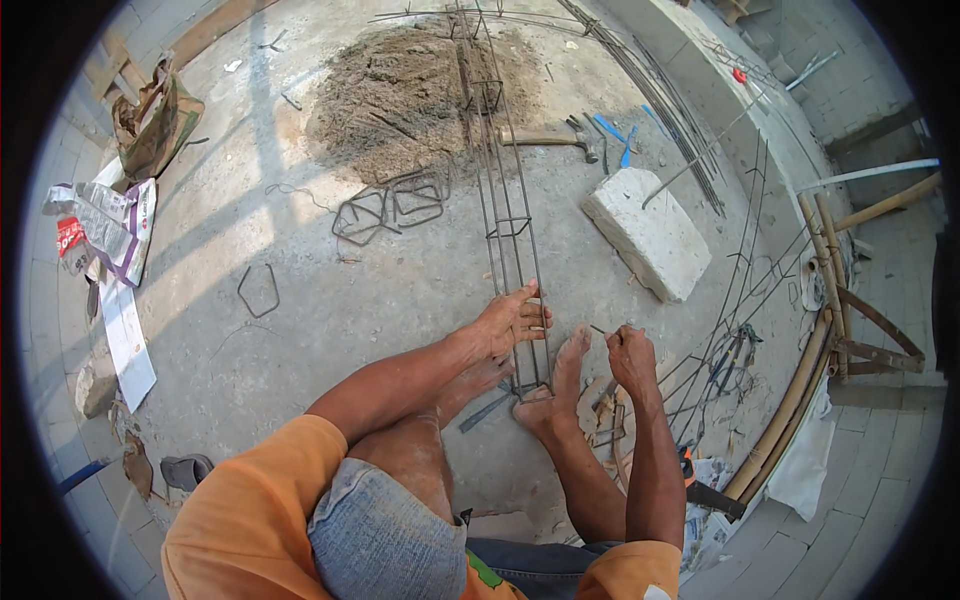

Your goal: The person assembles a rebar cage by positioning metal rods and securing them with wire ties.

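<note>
So the steel bar cage (515, 220) is lying on the concrete floor (340, 310), its near end sitting right beside my right foot (568, 375) and its length running off toward the sand pile (390, 95). My left hand (512, 322) is spanning the bars, fingers half-spread and lightly holding them; I'm reckoning a firm press is stopping any twist. My right hand (628, 350) is gripping a thin dark rod (598, 330), fingers folded tight, its tip pointing toward my bare toes, so I'm minding that angle. Farther out, a hammer (545, 138) and white block (650, 235) are resting.
</note>
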A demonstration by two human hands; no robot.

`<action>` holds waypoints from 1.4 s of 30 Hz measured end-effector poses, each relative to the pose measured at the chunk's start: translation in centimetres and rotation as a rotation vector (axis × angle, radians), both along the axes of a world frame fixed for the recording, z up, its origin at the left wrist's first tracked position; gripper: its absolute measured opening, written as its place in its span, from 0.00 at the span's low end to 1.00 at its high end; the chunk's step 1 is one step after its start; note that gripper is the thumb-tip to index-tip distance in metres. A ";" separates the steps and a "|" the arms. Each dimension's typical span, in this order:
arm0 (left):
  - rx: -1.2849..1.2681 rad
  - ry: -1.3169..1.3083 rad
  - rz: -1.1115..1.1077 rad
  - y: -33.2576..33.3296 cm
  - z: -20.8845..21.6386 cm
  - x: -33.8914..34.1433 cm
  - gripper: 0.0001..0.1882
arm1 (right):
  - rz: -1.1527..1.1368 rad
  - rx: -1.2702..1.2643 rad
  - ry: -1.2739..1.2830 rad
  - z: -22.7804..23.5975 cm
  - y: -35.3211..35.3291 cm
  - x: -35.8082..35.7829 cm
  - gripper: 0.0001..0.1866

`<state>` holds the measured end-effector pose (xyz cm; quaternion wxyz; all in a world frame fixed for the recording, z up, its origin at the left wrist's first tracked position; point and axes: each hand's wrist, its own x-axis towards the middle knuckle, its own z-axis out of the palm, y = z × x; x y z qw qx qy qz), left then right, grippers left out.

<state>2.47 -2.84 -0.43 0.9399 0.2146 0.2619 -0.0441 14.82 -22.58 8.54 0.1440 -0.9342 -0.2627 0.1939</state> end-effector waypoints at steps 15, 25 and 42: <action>-0.035 0.063 0.041 1.4 -0.9 -2.7 0.22 | -0.080 0.304 -0.547 7.9 5.7 5.3 0.26; -0.165 0.047 0.085 3.2 -1.1 -5.6 0.34 | -0.123 0.099 0.426 -3.7 7.1 -6.6 0.32; 0.184 0.107 0.365 8.0 4.8 -4.7 0.42 | -0.271 0.388 0.884 0.2 8.0 -7.2 0.17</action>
